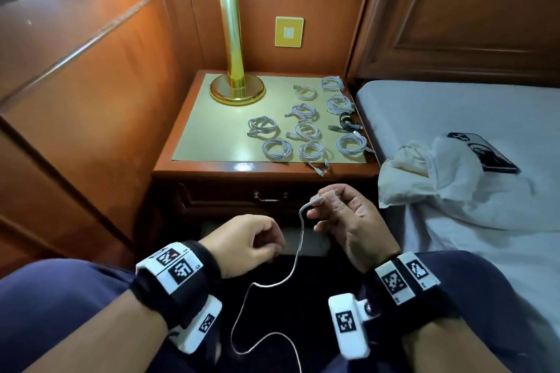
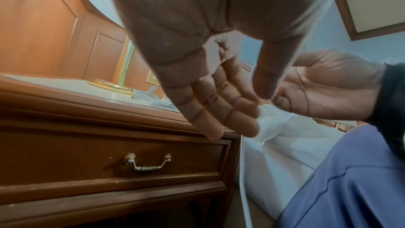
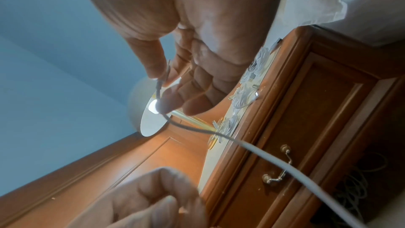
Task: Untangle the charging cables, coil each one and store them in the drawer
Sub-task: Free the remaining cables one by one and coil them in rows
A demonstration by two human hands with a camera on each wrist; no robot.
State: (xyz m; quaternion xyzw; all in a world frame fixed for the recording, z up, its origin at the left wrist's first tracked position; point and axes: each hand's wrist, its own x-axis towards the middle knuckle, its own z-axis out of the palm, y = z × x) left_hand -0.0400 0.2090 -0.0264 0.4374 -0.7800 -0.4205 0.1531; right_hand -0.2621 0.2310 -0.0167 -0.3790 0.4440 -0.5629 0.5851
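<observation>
Right hand (image 1: 348, 218) pinches thin white charging cable (image 1: 298, 251) at its plug, slack hanging free for coiling. Left hand (image 1: 242, 244) loosely curled, holding nothing. Coiled cables (image 1: 306, 130) along nightstand's right edge.

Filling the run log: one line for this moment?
right hand: pinches white cable end | left hand: empty | coils on nightstand | drawer: closed

Coiled cables (image 1: 306, 118) crowd the nightstand's (image 1: 194, 169) right half; lamp (image 1: 237, 91) blocks the back-left corner.
</observation>
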